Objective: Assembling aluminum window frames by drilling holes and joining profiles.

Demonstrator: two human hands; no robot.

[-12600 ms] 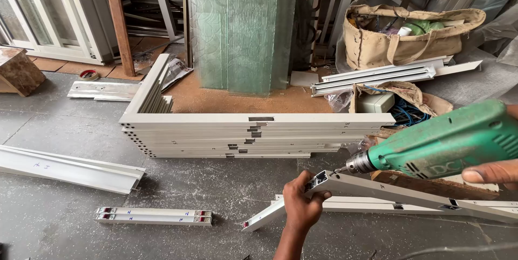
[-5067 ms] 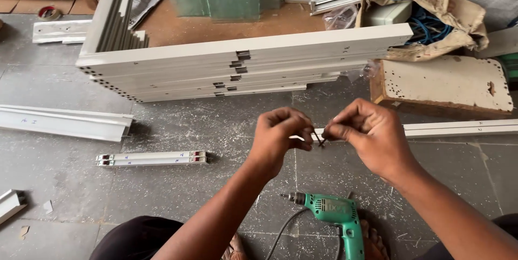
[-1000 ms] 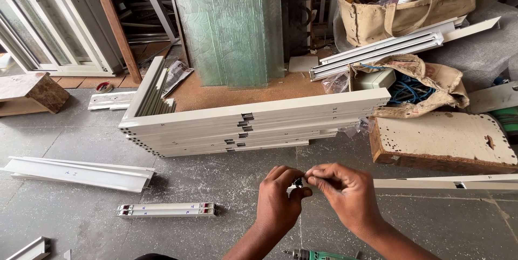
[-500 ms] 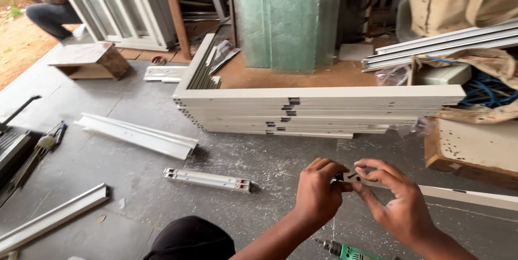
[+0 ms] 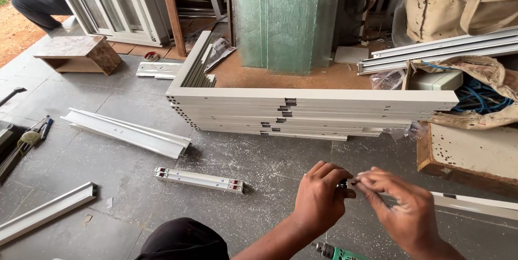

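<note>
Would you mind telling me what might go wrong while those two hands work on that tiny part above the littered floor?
1. The small dark part pinched between the left hand and the right hand could slip and vanish among the white shavings on the grey floor.
2. The green power drill lies just under the forearms, so an elbow might knock it.

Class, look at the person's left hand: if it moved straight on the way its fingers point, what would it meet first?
Almost at once the right hand, whose fingertips meet the left hand around a small dark piece.
</note>
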